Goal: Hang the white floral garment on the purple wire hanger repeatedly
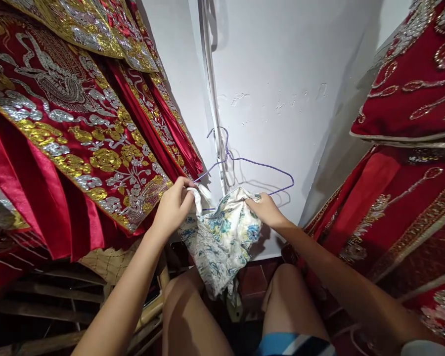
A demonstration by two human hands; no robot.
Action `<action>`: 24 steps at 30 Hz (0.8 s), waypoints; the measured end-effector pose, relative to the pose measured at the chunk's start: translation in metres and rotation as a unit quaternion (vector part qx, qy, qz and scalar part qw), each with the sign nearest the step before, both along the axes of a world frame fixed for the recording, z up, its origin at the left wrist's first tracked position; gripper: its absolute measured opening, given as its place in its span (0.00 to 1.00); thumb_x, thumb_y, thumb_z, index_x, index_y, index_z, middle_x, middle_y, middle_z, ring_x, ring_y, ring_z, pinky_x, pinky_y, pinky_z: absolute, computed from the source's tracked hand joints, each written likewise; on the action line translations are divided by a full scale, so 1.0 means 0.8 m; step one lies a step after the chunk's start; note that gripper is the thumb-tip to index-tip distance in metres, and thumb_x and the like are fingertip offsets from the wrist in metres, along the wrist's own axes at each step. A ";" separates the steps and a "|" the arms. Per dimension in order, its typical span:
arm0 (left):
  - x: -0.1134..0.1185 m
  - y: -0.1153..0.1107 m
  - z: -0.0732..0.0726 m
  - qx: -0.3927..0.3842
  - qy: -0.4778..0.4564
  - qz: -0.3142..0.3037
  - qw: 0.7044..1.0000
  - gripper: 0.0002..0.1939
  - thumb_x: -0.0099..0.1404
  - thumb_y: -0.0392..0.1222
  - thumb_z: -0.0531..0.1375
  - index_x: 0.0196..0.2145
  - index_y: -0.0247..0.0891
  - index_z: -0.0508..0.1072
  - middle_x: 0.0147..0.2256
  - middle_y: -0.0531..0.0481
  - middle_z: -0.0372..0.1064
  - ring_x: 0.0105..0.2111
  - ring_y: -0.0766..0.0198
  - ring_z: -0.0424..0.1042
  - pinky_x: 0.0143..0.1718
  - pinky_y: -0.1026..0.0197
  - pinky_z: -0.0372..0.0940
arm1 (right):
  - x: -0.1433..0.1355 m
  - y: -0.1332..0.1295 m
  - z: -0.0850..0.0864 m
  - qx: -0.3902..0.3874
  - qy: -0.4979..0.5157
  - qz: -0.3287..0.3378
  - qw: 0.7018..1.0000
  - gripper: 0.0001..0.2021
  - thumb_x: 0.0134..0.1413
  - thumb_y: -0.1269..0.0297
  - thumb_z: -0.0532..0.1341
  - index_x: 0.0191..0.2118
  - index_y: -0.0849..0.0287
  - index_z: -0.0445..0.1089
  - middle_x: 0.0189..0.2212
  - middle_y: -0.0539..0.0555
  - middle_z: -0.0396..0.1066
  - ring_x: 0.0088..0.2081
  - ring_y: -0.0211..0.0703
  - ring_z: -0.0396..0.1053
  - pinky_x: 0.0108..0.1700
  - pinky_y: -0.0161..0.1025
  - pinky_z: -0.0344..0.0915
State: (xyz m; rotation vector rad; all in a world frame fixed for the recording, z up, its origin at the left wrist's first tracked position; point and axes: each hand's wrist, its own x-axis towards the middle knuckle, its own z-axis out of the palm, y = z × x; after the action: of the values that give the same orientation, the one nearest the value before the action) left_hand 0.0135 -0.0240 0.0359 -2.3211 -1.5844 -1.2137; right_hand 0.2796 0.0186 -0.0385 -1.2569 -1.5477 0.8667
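From my remote seat I have a white wall [274, 59] filling the space beyond the hands, with embroidered red panels [63, 94] hanging up and to the left of the left hand [176, 200] and beaded red garments [381, 175] off to the right of the right hand [265, 210]. The floral garment [222, 247] is next in size: it hangs between the two hands, its long axis dropping from their level toward the knees, its upper edge bunched beside the right hand. The purple hanger [261, 163] lies crosswise to that axis, just beyond the hands, and this is the relation I watch most: its left arm runs down to the left hand's fingertips, while its right corner juts past the right hand, up and to the right, with no cloth over it. So the left hand is nearer its own end. Its hook rises between and beyond the hands, at a thin metal post; I cannot tell whether it bears on that. My right hand pinches the garment's upper edge between thumb and fingers; my left hand, fingers pressed together, pinches a narrow white strap [198, 200] beside the hanger's left arm.
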 end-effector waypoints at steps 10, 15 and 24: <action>-0.008 0.021 -0.018 0.090 -0.022 0.096 0.991 0.17 0.62 0.41 0.54 0.40 0.39 0.82 0.40 0.49 0.80 0.40 0.55 0.78 0.45 0.57 0.69 | 0.073 0.015 0.017 0.171 -0.027 -0.126 0.977 0.43 0.42 0.71 0.62 0.69 0.59 0.54 0.43 0.60 0.75 0.37 0.49 0.72 0.39 0.43 0.67; -0.012 0.019 -0.014 0.106 -0.025 0.129 0.986 0.16 0.63 0.42 0.54 0.38 0.41 0.82 0.38 0.50 0.80 0.39 0.55 0.78 0.43 0.57 0.68 | 0.083 0.023 0.040 0.152 -0.094 -0.075 0.981 0.26 0.40 0.69 0.64 0.51 0.63 0.72 0.44 0.61 0.76 0.42 0.51 0.72 0.43 0.42 0.66; -0.048 0.030 -0.011 0.050 0.043 0.125 0.990 0.22 0.69 0.49 0.52 0.53 0.37 0.75 0.46 0.41 0.73 0.45 0.50 0.70 0.49 0.51 0.63 | 0.097 0.008 0.062 0.083 0.013 0.005 0.996 0.15 0.35 0.58 0.73 0.26 0.61 0.70 0.23 0.50 0.70 0.27 0.42 0.67 0.30 0.37 0.60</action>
State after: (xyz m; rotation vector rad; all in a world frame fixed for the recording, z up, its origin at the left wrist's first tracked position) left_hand -0.0251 0.0000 0.0272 -2.0121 -1.6831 -1.0928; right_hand 0.3574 0.0247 0.0110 -1.1159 -1.5729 0.7422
